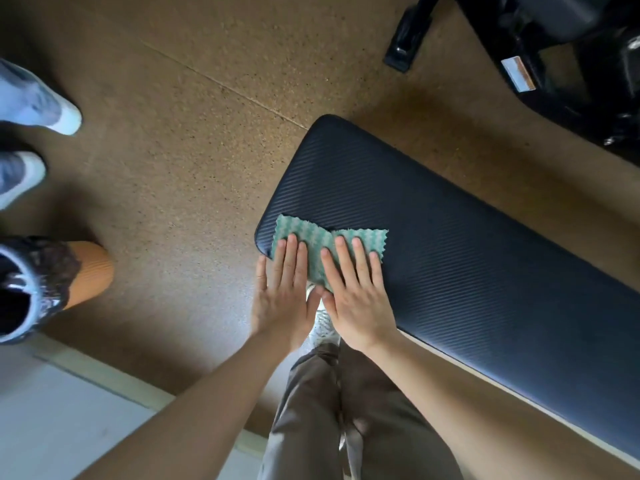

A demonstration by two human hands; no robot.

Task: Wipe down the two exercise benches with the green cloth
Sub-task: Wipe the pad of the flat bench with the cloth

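Observation:
A black ribbed exercise bench (467, 258) runs from the middle of the view to the lower right. The green patterned cloth (322, 240) lies flat on the near left corner of its pad. My left hand (284, 292) presses on the cloth's left part with straight fingers, palm partly off the bench edge. Beside it, my right hand (356, 292) lies flat on the cloth's right part, fingers spread. The two thumbs nearly touch. The frame and pad of further black gym equipment (561, 53) show at the top right.
The floor is brown speckled cork (194, 140). Another person's pale shoes (38, 105) and a shoe with an orange toe (86, 271) stand at the left. A pale floor strip (52, 410) fills the lower left. My own legs and white shoe (325, 327) are below the hands.

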